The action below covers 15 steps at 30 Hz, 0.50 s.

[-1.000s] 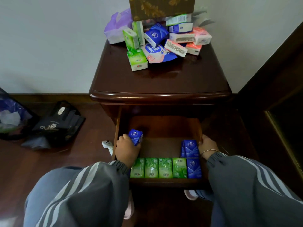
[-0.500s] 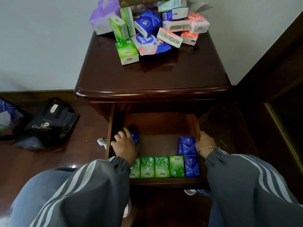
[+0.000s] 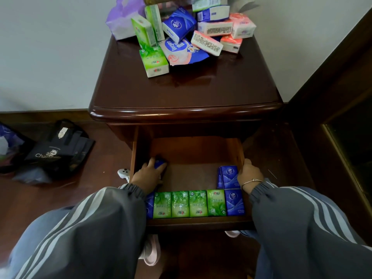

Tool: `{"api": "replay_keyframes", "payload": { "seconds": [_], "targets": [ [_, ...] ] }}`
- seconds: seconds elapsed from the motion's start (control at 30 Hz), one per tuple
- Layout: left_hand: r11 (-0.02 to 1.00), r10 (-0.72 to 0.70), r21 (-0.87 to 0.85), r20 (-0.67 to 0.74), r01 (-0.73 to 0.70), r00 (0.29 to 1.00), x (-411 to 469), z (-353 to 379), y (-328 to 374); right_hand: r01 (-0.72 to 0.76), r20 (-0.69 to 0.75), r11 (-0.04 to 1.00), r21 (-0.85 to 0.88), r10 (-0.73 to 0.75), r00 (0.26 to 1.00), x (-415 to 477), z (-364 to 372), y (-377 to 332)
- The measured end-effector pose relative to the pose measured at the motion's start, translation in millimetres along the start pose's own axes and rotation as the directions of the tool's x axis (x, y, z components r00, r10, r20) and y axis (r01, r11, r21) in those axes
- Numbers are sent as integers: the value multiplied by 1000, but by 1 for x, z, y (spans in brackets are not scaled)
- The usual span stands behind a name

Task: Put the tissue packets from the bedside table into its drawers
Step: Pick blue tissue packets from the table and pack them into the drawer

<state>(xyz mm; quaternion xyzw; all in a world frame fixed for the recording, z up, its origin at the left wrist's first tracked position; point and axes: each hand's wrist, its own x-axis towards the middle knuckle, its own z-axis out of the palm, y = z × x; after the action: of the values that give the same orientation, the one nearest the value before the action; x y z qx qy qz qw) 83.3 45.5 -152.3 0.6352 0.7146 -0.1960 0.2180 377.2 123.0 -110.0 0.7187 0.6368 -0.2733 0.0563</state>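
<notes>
Below, the open drawer [image 3: 193, 150] of the bedside table is seen from the front. The left hand [image 3: 149, 174] reaches to the left rear of the drawer floor, its fingers curled over a small blue packet [image 3: 160, 163]. That packet is mostly covered, so its long axis cannot be told. The right hand [image 3: 249, 174] holds the drawer's right wall with fingers bent over the rim and a bracelet [image 3: 251, 182] on the wrist.

Along the front wall lies a row of packets, flat and face up, long axes running front to back. Four green packets [image 3: 180, 204] lie side by side and touching. A right-end blue packet [image 3: 234, 202] closes the row on one side. A left-end blue packet [image 3: 150, 204] closes the other, partly under the left sleeve. Just behind the right end, a blue stack [image 3: 228, 177] stands against the right wall, beside the right hand.

On the counter [image 3: 181, 91] a loose pile of packets [image 3: 181, 33], green, blue, pink and white, sits toward the back, pointing every way.
</notes>
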Motion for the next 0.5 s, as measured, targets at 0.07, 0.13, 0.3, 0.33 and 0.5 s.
{"api": "replay_keyframes", "payload": {
  "seconds": [0.07,0.13,0.3,0.33,0.5],
  "targets": [
    [1000,3,-21,71,-1,997,1,-3,-3,5,2,1000,-8,-5,1000,0,0,0],
    [999,11,-31,101,-8,995,3,-8,-5,9,8,1000,-11,-9,1000,0,0,0],
    [997,40,-65,129,-32,991,3,-19,-12,9,14,1000,-14,-9,1000,-1,-1,-1],
    [996,55,-71,140,-45,989,3,-21,-14,10,15,1000,-15,-10,1000,-1,-1,-1],
    [995,91,24,124,-94,988,-9,-24,-17,-3,21,1000,-9,3,1000,0,-1,0]
  ]
}}
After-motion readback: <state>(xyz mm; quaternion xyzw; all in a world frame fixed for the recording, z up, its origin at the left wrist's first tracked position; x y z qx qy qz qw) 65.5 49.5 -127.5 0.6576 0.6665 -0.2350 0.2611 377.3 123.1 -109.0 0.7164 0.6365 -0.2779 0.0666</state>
